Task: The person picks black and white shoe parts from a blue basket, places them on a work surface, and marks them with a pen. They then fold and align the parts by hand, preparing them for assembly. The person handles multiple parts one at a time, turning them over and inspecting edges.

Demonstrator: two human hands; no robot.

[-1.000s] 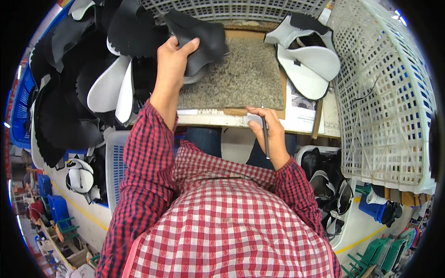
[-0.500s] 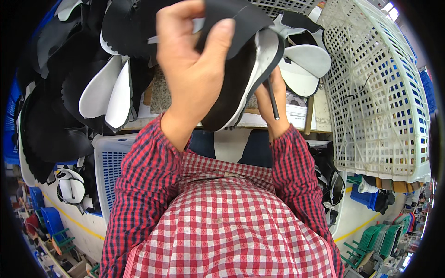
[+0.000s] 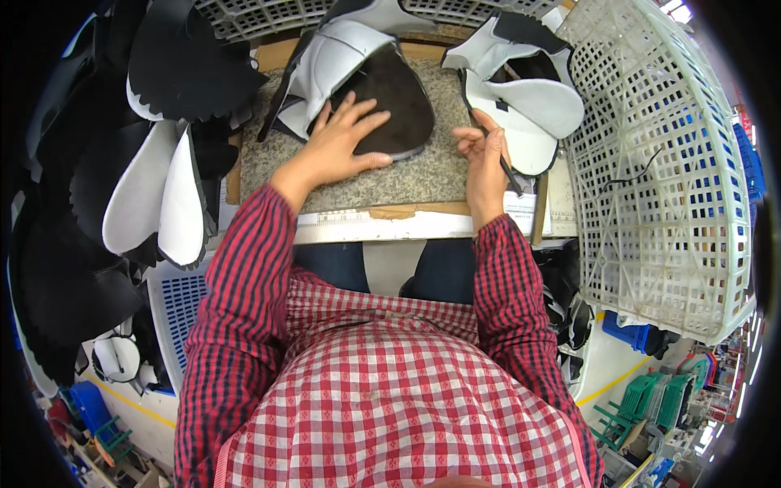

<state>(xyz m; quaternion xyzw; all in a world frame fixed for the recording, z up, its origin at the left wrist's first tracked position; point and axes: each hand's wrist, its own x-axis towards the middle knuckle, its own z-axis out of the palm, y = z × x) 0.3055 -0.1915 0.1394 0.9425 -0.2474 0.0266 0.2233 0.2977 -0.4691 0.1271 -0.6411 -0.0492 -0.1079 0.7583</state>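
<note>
You seem to be at the settling step: your left hand point(image 3: 346, 145), fingers spread, rests on the dark lining of a shoe upper point(image 3: 400, 96) lying on the speckled grey slab point(image 3: 366, 193) before you. Your right hand point(image 3: 486, 167), fingers curled, holds a slim black pen-like tool point(image 3: 511, 176) just beside the slab's right side; its tip is hidden, so you cannot tell whether it is ready to use. The next move likely calls for steady pressure from your left fingers, so that the upper doesn't slide, and for turning the tool toward it. The upper looks soft and curved, white inside along its left part, dark in its rounded near part, with a thin black edge. A second upper point(image 3: 543, 106), with similar white lining, lies to the right, apart from it.
</note>
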